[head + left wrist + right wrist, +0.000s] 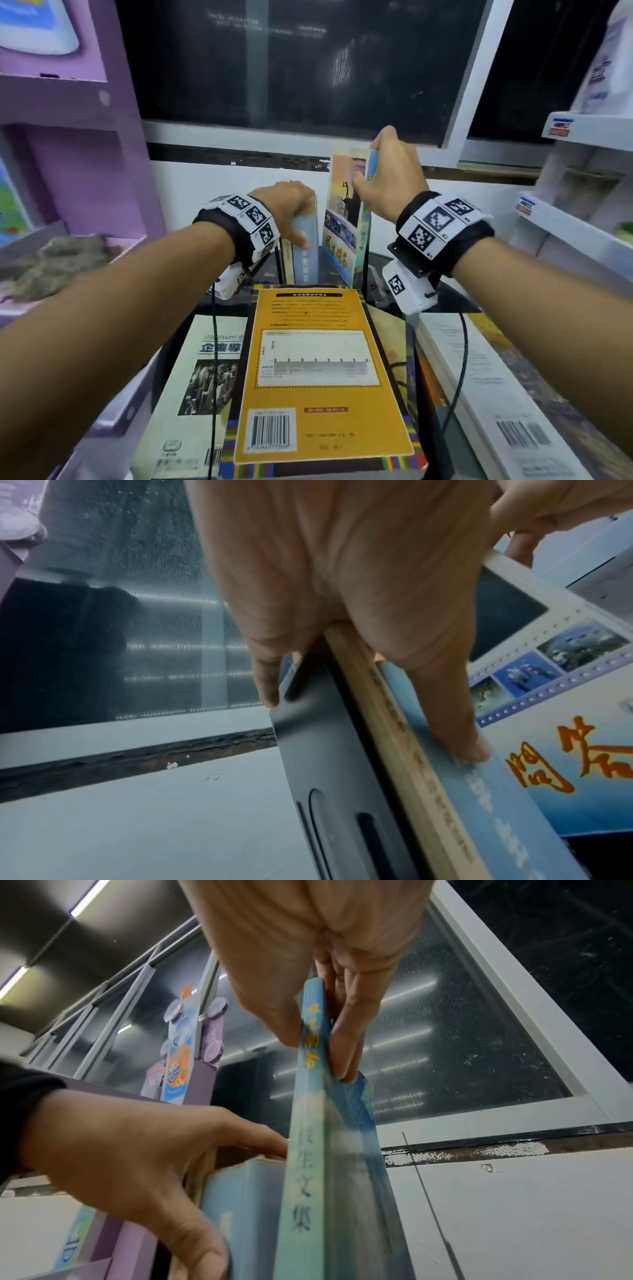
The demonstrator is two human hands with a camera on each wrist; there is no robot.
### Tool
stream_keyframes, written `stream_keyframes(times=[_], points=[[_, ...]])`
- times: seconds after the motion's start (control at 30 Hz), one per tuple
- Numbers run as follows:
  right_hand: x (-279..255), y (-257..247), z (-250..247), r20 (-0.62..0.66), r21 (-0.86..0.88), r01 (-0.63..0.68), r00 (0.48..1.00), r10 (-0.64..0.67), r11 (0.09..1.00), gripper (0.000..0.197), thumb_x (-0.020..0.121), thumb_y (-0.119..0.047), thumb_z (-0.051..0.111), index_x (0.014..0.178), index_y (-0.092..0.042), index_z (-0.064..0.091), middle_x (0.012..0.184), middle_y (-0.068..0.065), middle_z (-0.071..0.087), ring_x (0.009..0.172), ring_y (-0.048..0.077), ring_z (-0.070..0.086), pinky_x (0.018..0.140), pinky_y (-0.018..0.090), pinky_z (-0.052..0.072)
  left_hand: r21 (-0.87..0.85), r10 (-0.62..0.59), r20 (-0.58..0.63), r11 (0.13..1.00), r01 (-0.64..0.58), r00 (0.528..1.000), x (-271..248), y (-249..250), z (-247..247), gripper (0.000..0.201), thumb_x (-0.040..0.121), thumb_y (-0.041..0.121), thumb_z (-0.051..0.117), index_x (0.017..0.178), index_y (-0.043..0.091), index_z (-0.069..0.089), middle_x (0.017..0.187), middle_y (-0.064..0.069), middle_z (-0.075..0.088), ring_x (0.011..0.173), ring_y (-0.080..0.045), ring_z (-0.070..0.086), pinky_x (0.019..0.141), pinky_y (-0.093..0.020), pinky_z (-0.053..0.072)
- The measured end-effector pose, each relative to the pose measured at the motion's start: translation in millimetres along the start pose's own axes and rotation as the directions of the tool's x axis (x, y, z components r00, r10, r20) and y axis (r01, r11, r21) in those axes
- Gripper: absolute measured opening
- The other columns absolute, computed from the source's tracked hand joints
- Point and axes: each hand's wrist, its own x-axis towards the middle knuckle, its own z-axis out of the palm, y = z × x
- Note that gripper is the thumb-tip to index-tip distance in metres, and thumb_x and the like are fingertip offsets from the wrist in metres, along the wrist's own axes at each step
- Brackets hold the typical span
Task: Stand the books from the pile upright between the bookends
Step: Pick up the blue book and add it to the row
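A light-blue book (306, 255) stands upright against the left black bookend (329, 753). My left hand (301, 219) grips the top of both, thumb (474, 746) on the blue cover and fingers (265, 691) outside the bookend. Just right of it, a taller book (344, 219) with a sunset cover and blue spine (308, 1150) stands nearly upright, and my right hand (368, 164) pinches its top edge. The right bookend (365, 274) shows as a thin black edge beside it. The pile lies nearer to me, with an orange book (322, 370) on top.
Flat beside the pile lie a white book with a grey photo (202, 373) on the left and a white book (486, 380) on the right. A dark window (294, 61) and white wall stand behind. Purple shelving (78, 144) flanks the left, white shelves (582, 219) the right.
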Motion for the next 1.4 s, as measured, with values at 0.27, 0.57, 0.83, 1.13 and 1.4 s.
stream_keyframes(times=[0.27, 0.57, 0.83, 1.13, 1.4], points=[[17, 5, 28, -0.001, -0.019, 0.007, 1.0, -0.007, 1.0, 0.027, 0.092, -0.023, 0.061, 0.104, -0.007, 0.043, 0.095, 0.008, 0.049, 0.084, 0.025, 0.048, 0.069, 0.033, 0.039, -0.015, 0.062, -0.051, 0.998, -0.063, 0.997, 11, -7, 14, 0.068, 0.062, 0.058, 0.085, 0.108, 0.017, 0.058, 0.105, -0.005, 0.061, 0.102, -0.025, 0.052, 0.09, -0.042, 0.047], [21, 6, 62, 0.038, 0.031, 0.023, 0.999, -0.024, 0.999, 0.031, 0.095, -0.025, 0.058, 0.109, -0.001, 0.045, 0.103, 0.016, 0.057, 0.092, 0.035, 0.057, 0.074, 0.04, 0.046, -0.026, 0.073, -0.068, 0.997, -0.075, 0.995, 13, -10, 18, 0.068, 0.063, 0.057, 0.085, 0.112, 0.018, 0.059, 0.106, -0.005, 0.06, 0.105, -0.025, 0.052, 0.091, -0.042, 0.048], [15, 7, 81, 0.09, 0.049, -0.02, 0.996, 0.016, 0.999, 0.03, 0.095, -0.026, 0.058, 0.108, -0.005, 0.041, 0.102, 0.012, 0.053, 0.091, 0.037, 0.057, 0.077, 0.046, 0.049, -0.019, 0.05, -0.067, 0.999, -0.051, 0.996, 15, -11, 21, 0.07, 0.062, 0.058, 0.086, 0.111, 0.016, 0.061, 0.103, -0.005, 0.059, 0.104, -0.025, 0.052, 0.09, -0.042, 0.048], [8, 17, 82, 0.205, 0.054, -0.074, 0.977, 0.062, 0.996, 0.035, 0.094, -0.02, 0.061, 0.114, -0.002, 0.039, 0.101, 0.011, 0.051, 0.086, 0.026, 0.052, 0.07, 0.031, 0.038, -0.014, 0.027, -0.078, 0.999, -0.029, 0.997, 16, -12, 23, 0.066, 0.061, 0.059, 0.085, 0.105, 0.016, 0.061, 0.1, -0.005, 0.06, 0.101, -0.025, 0.052, 0.088, -0.043, 0.048], [3, 27, 72, 0.457, -0.003, 0.039, 0.889, -0.033, 0.999, 0.051, 0.095, -0.017, 0.056, 0.139, -0.011, 0.03, 0.103, 0.011, 0.061, 0.08, 0.026, 0.055, 0.066, 0.029, 0.04, -0.015, 0.015, -0.069, 1.0, -0.016, 0.998, 17, -11, 21, 0.068, 0.061, 0.06, 0.085, 0.109, 0.018, 0.061, 0.103, -0.005, 0.06, 0.102, -0.024, 0.051, 0.09, -0.044, 0.048]])
